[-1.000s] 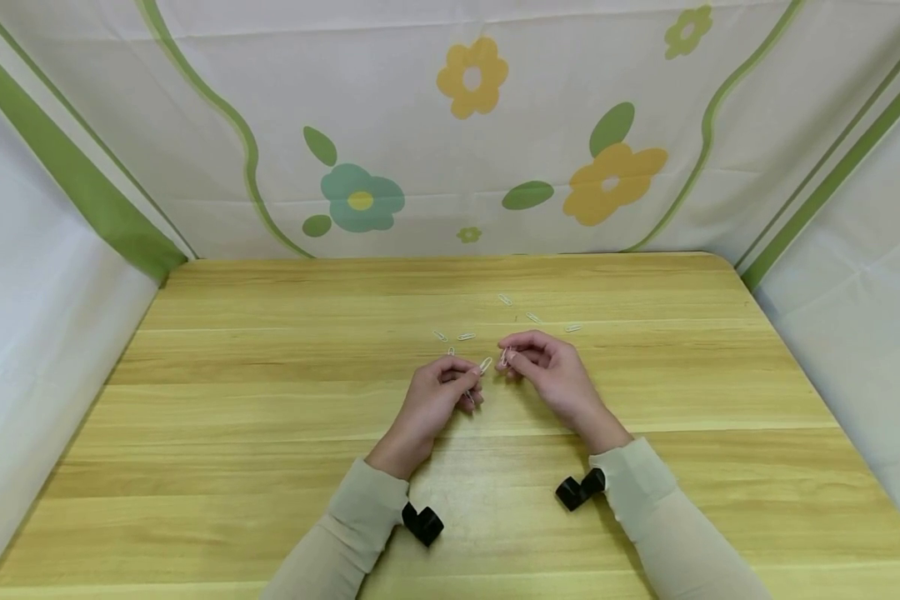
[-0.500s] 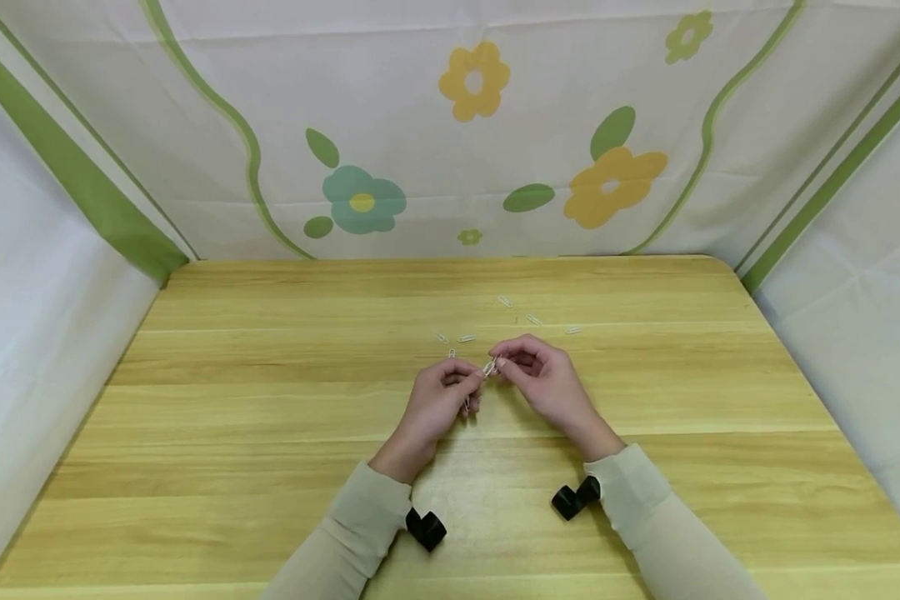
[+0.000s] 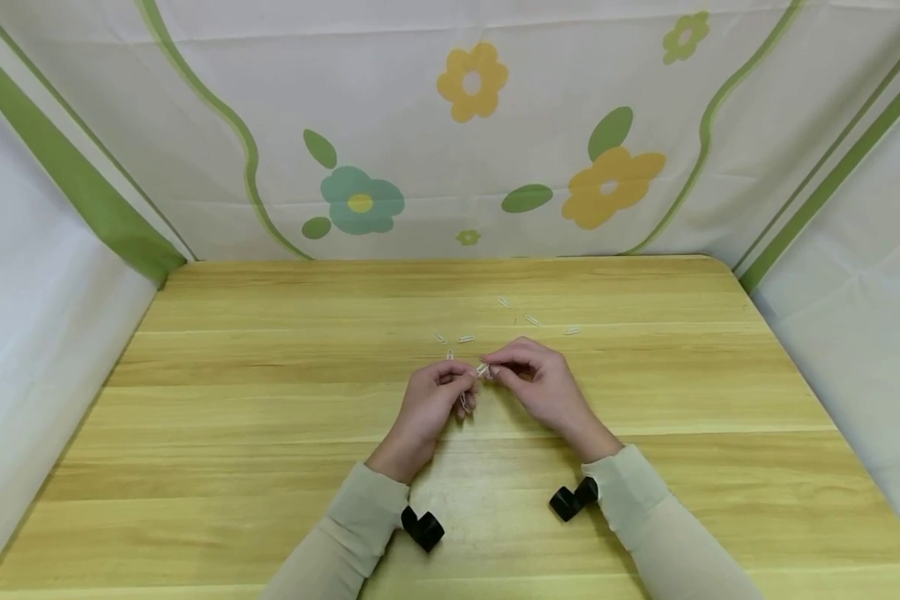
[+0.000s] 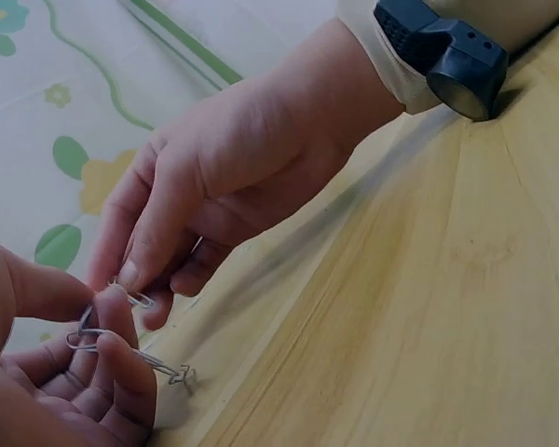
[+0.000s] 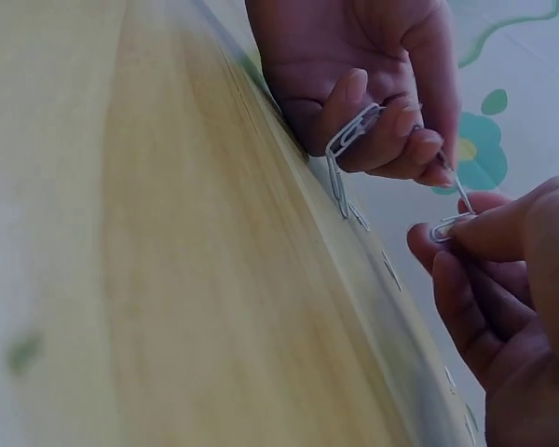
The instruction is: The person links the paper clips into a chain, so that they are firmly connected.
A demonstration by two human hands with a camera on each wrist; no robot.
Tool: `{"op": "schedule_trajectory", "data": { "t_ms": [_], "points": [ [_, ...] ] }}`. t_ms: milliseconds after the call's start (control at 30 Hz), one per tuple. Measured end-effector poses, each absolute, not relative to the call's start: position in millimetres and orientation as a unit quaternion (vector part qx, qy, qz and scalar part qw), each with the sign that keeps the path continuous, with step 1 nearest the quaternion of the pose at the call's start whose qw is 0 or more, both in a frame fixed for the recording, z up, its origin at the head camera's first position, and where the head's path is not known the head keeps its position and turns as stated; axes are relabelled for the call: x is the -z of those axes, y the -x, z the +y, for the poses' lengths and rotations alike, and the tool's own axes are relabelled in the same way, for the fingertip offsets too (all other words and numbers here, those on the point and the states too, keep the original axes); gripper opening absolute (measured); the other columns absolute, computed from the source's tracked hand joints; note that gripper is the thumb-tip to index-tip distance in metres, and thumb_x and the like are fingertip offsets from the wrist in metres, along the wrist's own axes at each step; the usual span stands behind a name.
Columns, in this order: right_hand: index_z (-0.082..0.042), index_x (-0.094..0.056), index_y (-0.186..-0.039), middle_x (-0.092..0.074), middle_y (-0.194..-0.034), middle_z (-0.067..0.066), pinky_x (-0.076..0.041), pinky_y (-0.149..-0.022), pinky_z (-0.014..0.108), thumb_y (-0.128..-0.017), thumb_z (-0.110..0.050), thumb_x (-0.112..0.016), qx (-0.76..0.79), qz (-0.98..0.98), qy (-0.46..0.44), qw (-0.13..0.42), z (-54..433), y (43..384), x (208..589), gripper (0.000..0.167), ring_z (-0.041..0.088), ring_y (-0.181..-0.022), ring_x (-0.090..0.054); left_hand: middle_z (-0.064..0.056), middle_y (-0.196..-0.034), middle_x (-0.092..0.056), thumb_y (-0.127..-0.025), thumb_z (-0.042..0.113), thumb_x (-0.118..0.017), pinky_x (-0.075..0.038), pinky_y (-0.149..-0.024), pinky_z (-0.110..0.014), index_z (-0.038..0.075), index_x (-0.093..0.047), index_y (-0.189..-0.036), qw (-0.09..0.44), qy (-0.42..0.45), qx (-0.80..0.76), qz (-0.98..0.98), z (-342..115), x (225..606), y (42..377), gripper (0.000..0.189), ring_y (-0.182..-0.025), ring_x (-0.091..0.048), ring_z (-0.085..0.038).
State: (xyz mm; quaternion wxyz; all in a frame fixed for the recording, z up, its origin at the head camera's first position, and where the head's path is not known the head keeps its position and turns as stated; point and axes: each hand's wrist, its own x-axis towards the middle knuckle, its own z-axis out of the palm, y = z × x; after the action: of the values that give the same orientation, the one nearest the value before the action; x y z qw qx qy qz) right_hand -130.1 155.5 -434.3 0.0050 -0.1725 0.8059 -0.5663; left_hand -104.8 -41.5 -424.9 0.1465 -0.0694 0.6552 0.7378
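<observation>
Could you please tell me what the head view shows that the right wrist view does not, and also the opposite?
Only the head view: both pale sleeves, the black devices at the wrists, and the orange flowers on the backdrop.

Only the right wrist view: the palm side of the left hand, with linked paper clips clearly distinguishable at its fingers.

Both: the right hand pinching a paper clip close to the left hand, loose paper clips, the wooden table, and the teal flower.

No legible text, numbers or signs anywhere.
</observation>
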Motion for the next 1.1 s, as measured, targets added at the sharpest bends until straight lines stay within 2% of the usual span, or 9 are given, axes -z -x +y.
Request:
{"op": "schedule_trajectory", "data": {
  "t_ms": [100, 233, 333, 467, 567, 700, 900, 1033, 1100],
  "points": [
    [-0.011, -0.082, -0.119, -0.076, -0.111, 0.005, -0.061, -0.091, 0.023, -0.1, -0.004, -0.075, 0.563, 0.806, 0.181, 0.007, 155.3, 130.6, 434.7, 0.021, 0.015, -0.102, -0.071, -0.006, -0.087, -0.07, -0.106, 0.012, -0.066, -0.05, -0.061, -0.022, -0.005, -0.072, -0.114, 0.148, 0.076, -0.749, 0.642, -43.1, 424.2, 105.5, 0.019, -0.069, -0.063, -0.012],
    [-0.009, -0.078, -0.125, -0.074, -0.113, 0.008, -0.06, -0.089, 0.023, -0.101, -0.006, -0.074, 0.587, 0.794, 0.156, 0.023, 156.9, 132.5, 436.3, 0.024, 0.012, -0.1, -0.071, -0.004, -0.086, -0.07, -0.106, 0.012, -0.066, -0.051, -0.062, -0.023, -0.005, -0.071, -0.114, 0.144, 0.08, -0.755, 0.634, -44.3, 422.8, 106.8, 0.02, -0.068, -0.064, -0.012],
    [-0.003, -0.074, -0.128, -0.073, -0.111, 0.008, -0.062, -0.09, 0.023, -0.101, -0.003, -0.074, 0.631, 0.765, 0.119, 0.043, 158.3, 133.5, 434.3, 0.027, 0.01, -0.099, -0.07, -0.007, -0.089, -0.072, -0.106, 0.012, -0.067, -0.054, -0.065, -0.025, -0.003, -0.072, -0.114, 0.139, 0.077, -0.753, 0.639, -44.9, 421.4, 107.2, 0.018, -0.071, -0.067, -0.013],
    [0.007, -0.068, -0.13, -0.072, -0.107, 0.002, -0.064, -0.093, 0.027, -0.1, 0.002, -0.072, 0.689, 0.717, 0.08, 0.062, 161.0, 133.6, 430.2, 0.03, 0.01, -0.099, -0.072, -0.017, -0.1, -0.076, -0.106, 0.01, -0.067, -0.055, -0.069, -0.026, -0.001, -0.074, -0.116, 0.142, 0.059, -0.742, 0.652, -45.4, 420.5, 107.1, 0.017, -0.077, -0.069, -0.014],
    [0.009, -0.066, -0.13, -0.072, -0.106, -0.002, -0.064, -0.094, 0.028, -0.101, 0.001, -0.072, 0.706, 0.702, 0.072, 0.064, 162.8, 133.2, 429.2, 0.031, 0.01, -0.099, -0.072, -0.022, -0.107, -0.077, -0.106, 0.007, -0.066, -0.054, -0.068, -0.025, 0.0, -0.074, -0.122, 0.157, 0.042, -0.735, 0.658, -45.5, 420.6, 106.9, 0.019, -0.079, -0.069, -0.015],
    [0.008, -0.066, -0.129, -0.073, -0.105, -0.003, -0.064, -0.093, 0.026, -0.1, -0.001, -0.075, 0.709, 0.699, 0.069, 0.062, 163.0, 132.5, 428.3, 0.032, 0.013, -0.101, -0.071, -0.019, -0.105, -0.075, -0.107, 0.006, -0.062, -0.052, -0.063, -0.024, 0.004, -0.072, -0.131, 0.178, 0.02, -0.723, 0.667, -45.4, 420.2, 106.9, 0.026, -0.075, -0.064, -0.015],
    [0.006, -0.068, -0.127, -0.073, -0.104, -0.002, -0.063, -0.091, 0.025, -0.099, 0.001, -0.074, 0.698, 0.71, 0.069, 0.058, 161.9, 132.8, 428.8, 0.029, 0.012, -0.1, -0.07, -0.009, -0.091, -0.069, -0.109, 0.02, -0.062, -0.05, -0.056, -0.025, 0.007, -0.074, -0.129, 0.194, 0.004, -0.699, 0.688, -44.7, 419.8, 107.2, 0.026, -0.073, -0.062, -0.017],
    [0.005, -0.07, -0.124, -0.073, -0.103, -0.002, -0.062, -0.087, 0.022, -0.097, 0.002, -0.076, 0.686, 0.721, 0.076, 0.053, 161.3, 132.7, 429.4, 0.028, 0.012, -0.098, -0.07, -0.012, -0.097, -0.074, -0.108, 0.033, -0.067, -0.048, -0.055, -0.025, 0.004, -0.074, -0.122, 0.203, 0.003, -0.687, 0.697, -44.5, 420.7, 106.7, 0.033, -0.081, -0.069, -0.018],
    [0.004, -0.07, -0.123, -0.074, -0.104, -0.002, -0.061, -0.086, 0.022, -0.096, 0.002, -0.077, 0.681, 0.726, 0.081, 0.052, 160.7, 132.5, 429.0, 0.028, 0.012, -0.097, -0.07, -0.014, -0.101, -0.076, -0.107, 0.035, -0.069, -0.046, -0.053, -0.024, 0.004, -0.074, -0.12, 0.206, 0.002, -0.683, 0.701, -44.8, 420.3, 105.9, 0.033, -0.083, -0.071, -0.018]
  ]
}}
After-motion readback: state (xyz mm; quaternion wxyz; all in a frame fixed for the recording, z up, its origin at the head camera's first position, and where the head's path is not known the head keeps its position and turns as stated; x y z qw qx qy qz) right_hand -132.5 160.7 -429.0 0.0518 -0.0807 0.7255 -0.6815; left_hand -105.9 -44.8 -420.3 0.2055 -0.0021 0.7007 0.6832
